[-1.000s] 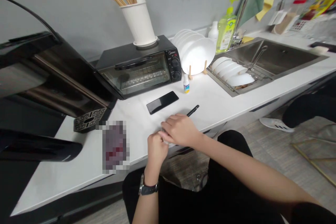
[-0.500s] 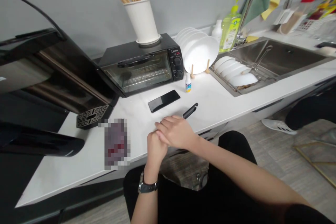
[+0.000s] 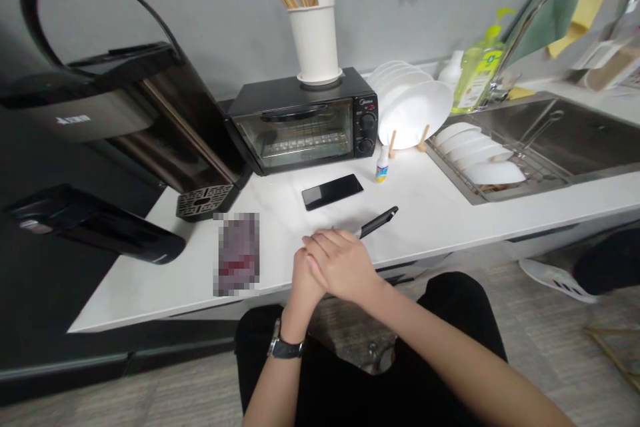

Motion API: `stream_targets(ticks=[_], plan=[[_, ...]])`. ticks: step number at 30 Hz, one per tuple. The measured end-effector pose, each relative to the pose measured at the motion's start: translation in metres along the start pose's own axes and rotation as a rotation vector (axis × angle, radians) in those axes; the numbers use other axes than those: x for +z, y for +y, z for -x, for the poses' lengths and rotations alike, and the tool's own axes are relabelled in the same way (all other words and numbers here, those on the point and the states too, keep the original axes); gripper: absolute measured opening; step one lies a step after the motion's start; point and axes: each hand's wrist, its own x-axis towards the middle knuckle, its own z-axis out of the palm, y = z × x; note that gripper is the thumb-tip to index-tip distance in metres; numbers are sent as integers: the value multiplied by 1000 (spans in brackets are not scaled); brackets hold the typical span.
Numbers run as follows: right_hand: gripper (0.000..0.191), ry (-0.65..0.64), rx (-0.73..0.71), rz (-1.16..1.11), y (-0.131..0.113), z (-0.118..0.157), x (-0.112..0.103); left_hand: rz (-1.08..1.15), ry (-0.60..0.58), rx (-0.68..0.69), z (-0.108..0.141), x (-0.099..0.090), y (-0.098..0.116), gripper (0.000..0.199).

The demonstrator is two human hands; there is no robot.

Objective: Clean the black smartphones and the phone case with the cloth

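Observation:
My left hand and my right hand are clasped together at the counter's front edge. The right hand lies over the left, its fingers wrapped round it, and the left hand's fingers are mostly hidden. Just beyond them a knife with a black handle lies on the white counter, its blade partly hidden by the right hand. A black phone lies flat behind the hands. A small white bottle with a blue and yellow label stands right of the phone.
Behind are a toaster oven, a white utensil holder and racked plates. At left stand a black machine and a dark flask, near a blurred-out item. The sink holds bowls; a person's shoe shows at right.
The view has shifted left, so the counter items appear further right and more of the black machine and flask shows. My hands stay clasped.

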Motion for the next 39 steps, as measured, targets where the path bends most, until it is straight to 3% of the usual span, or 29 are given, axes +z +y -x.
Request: stream_targets(ticks=[2, 4, 6, 8, 12, 14, 17, 20, 22, 24, 28, 30, 31, 33, 37, 39], plan=[[32, -28, 4, 61, 32, 8, -13, 61, -29, 12, 0, 0, 3, 22], [33, -48, 95, 147, 71, 17, -29, 182, -36, 5, -1, 1, 9, 22], [38, -37, 195, 210, 95, 19, -40, 325, -35, -18, -2, 2, 14, 23], [38, -2, 240, 217, 90, 15, -38, 386, -36, -45, -3, 4, 15, 23], [31, 31, 127, 108, 26, -1, -8, 218, -24, -74, -3, 8, 6, 22], [27, -2, 38, 70, 8, -7, 0, 179, -28, -68, -3, 7, 1, 24], [30, -63, 11, 89, 35, -1, -12, 194, -53, -43, -4, 5, 1, 23], [39, -69, 185, 203, 91, 18, -38, 322, -71, -32, -5, 4, 10, 20], [43, -31, 269, 250, 106, 23, -46, 418, -72, -29, -6, 5, 17, 24], [41, 13, 270, 231, 92, 18, -39, 403, -62, -30, -6, 6, 19, 22], [31, 26, 119, 100, 18, -4, -5, 231, -19, -60, -3, 9, 10, 22], [28, 8, 33, 61, 2, -9, 1, 206, -12, -74, 0, 8, 4, 24], [29, -3, 4, 56, 5, -8, -1, 205, -16, -77, 2, 7, 3, 25], [34, -19, -8, 80, 35, 3, -12, 218, -30, -73, 4, 4, 4, 27], [45, 20, 211, 273, 119, 33, -42, 375, -47, -23, 4, 0, 15, 22], [45, 55, 261, 306, 129, 36, -46, 452, -49, 1, 1, 0, 19, 27]])
